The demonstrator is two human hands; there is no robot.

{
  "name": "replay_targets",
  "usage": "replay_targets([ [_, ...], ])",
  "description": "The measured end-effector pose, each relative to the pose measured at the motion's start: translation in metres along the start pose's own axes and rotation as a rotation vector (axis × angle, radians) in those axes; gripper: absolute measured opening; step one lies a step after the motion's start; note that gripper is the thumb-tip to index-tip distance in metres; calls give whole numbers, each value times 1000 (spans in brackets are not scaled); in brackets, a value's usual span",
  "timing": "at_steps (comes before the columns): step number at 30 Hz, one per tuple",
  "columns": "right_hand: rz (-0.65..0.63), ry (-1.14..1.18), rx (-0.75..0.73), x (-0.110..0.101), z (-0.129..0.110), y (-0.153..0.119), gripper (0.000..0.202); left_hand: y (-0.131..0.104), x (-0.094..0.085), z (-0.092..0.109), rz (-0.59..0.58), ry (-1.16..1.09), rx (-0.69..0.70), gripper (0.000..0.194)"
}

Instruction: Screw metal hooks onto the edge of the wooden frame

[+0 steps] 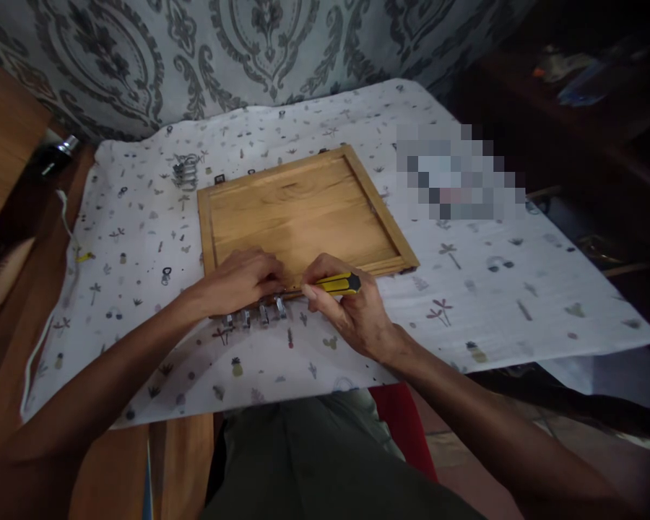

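A wooden board with a raised frame (297, 209) lies flat on the cloth-covered table. My left hand (243, 278) rests over its near edge, fingers bent and drawn together; what the fingertips hold there is hidden. Several metal hooks (264, 313) line that near edge, just below my left hand. A yellow and black screwdriver (339, 284) is gripped in my right hand (354, 310). It lies nearly level, its front end pointing left toward the left fingertips. Its tip is too small to make out.
More metal pieces, seemingly hooks (185, 172), lie beyond the board's far left corner. A pixelated patch hides something at the right of the white printed cloth (492, 289). A white cord (65, 217) hangs along the left edge. A patterned curtain (271, 50) closes off the back.
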State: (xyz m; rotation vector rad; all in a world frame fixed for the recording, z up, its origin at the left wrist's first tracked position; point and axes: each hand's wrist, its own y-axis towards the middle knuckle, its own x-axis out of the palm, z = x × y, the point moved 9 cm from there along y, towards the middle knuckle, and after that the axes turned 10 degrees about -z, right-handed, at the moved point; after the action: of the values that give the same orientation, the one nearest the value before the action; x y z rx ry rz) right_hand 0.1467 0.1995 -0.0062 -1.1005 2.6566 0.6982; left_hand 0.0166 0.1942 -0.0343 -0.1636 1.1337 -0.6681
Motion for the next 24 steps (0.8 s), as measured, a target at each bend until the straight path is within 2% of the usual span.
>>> replay_targets([
  [6,2,-30,-14,0,0,0,26,-1,1,-2,10,-51,-1,14],
  [11,6,-50,-27,0,-2,-1,26,-6,-3,1,57,-56,33,25],
  [17,16,-43,-7,0,0,-2,26,-38,-13,6,274,-78,33,34],
  [20,25,-50,4,-1,2,-2,27,-57,-4,4,397,-50,-3,37],
  [24,19,-68,0,0,1,-1,29,-70,16,3,535,70,-53,60],
])
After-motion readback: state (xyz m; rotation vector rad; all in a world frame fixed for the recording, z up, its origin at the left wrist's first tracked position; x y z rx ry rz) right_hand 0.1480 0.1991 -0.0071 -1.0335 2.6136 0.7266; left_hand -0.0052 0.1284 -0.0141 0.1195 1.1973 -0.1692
